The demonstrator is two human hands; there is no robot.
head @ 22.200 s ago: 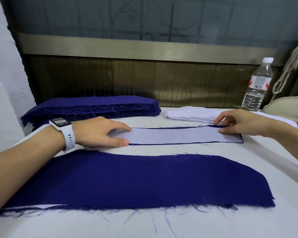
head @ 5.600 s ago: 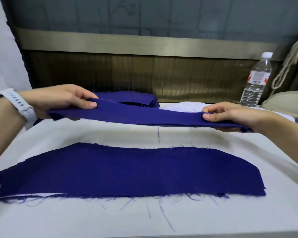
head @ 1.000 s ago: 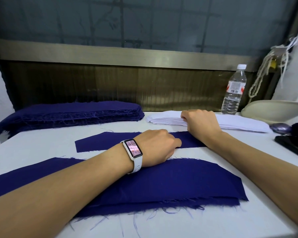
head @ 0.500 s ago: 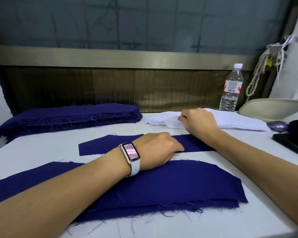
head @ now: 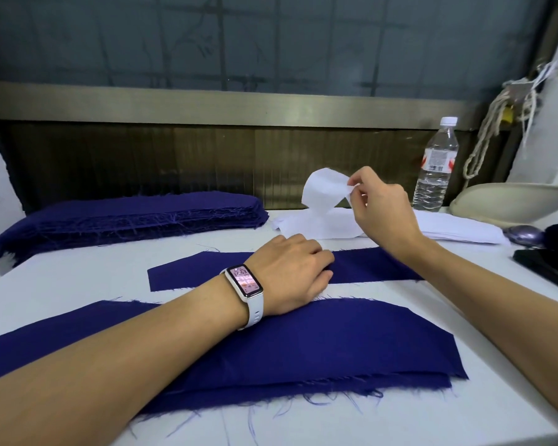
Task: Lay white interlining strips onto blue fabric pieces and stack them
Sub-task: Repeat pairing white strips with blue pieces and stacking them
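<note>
A narrow blue fabric piece [head: 187,275] lies flat across the middle of the white table. My left hand [head: 290,272] rests on it, fingers loosely curled over the cloth. My right hand [head: 379,206] is raised above the pile of white interlining strips [head: 458,230] and pinches one end of a white strip [head: 324,193], which curls up from the pile. Nearer me lies a stack of wide blue pieces [head: 319,346] with frayed edges. A thick pile of blue fabric pieces [head: 126,217] sits at the back left.
A clear water bottle [head: 435,169] stands at the back right beside a cream bowl-shaped object [head: 509,201]. A dark flat object [head: 548,265] and a small purple thing [head: 522,235] lie at the right edge. A brown wall panel closes the back.
My right hand has risen from the white pile, lifting one strip's end into the air. My left hand stays on the narrow blue piece.
</note>
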